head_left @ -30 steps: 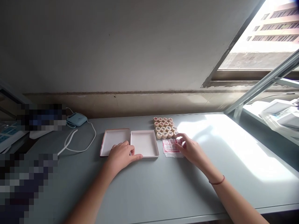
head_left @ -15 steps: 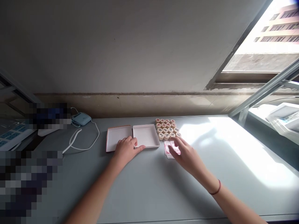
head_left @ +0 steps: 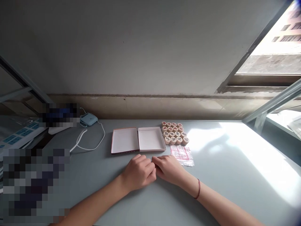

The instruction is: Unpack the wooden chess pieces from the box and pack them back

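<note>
In the head camera's view, the only one, both bare hands are together on the grey tabletop (head_left: 150, 204), nearer the person than everything set out. The left hand (head_left: 140, 172) is curled into a loose fist; the right hand (head_left: 168, 168), with a thin dark-red cord bracelet (head_left: 199, 188) at its wrist, has its fingers bent inward and meets the left one's knuckles. Nothing shows in either grip, though the insides of the palms are hidden. Beyond the left hand lie two shallow, square, white-lined card box halves, side by side: the darker-edged left half (head_left: 124, 140) and the white-walled right half (head_left: 152, 138), both open upward. To the right of them stand round, pale wooden discs with red and black characters (head_left: 171, 134), stacked in a four-by-four block. The clear plastic sheet with a red printed grid (head_left: 181, 154) lies flat in front of that block, just beside the right hand; whether they touch, I cannot tell. I judge this a pause, with the layout looking orderly and no handling in progress. Any further handling would call for parting the hands and uncurling the fingers first.
</note>
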Demonstrator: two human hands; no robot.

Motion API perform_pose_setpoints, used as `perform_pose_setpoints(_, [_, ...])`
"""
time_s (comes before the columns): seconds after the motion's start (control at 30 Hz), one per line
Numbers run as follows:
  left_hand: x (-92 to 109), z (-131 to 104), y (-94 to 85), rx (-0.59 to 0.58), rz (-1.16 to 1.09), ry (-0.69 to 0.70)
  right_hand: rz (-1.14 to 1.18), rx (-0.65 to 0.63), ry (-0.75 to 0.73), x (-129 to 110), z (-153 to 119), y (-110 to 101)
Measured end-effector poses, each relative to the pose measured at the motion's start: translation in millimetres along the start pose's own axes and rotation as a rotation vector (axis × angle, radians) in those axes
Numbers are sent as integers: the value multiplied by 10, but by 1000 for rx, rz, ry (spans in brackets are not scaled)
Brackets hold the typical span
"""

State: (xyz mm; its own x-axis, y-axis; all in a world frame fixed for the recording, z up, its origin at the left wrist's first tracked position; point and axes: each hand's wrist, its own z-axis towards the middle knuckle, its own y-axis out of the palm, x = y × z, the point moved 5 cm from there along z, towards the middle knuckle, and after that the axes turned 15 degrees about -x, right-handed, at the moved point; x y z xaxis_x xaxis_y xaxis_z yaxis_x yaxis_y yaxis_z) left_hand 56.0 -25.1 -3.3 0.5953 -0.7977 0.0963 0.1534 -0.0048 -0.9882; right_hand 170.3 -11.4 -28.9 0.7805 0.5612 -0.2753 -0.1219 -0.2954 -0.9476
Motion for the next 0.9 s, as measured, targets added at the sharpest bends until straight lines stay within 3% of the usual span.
perform_pose_setpoints(0.1, [-32, 21, 196, -150, -112, -55, 47, 7, 16, 15, -3, -8])
perform_pose_setpoints(0.23, [-103, 69, 202, -258, -260, -63, 88, 11, 35, 25, -17, -23])
perform_pose_setpoints(0.9, [-152, 22, 105, -332, -403, -40, 166, 67, -71, 51, -96, -51])
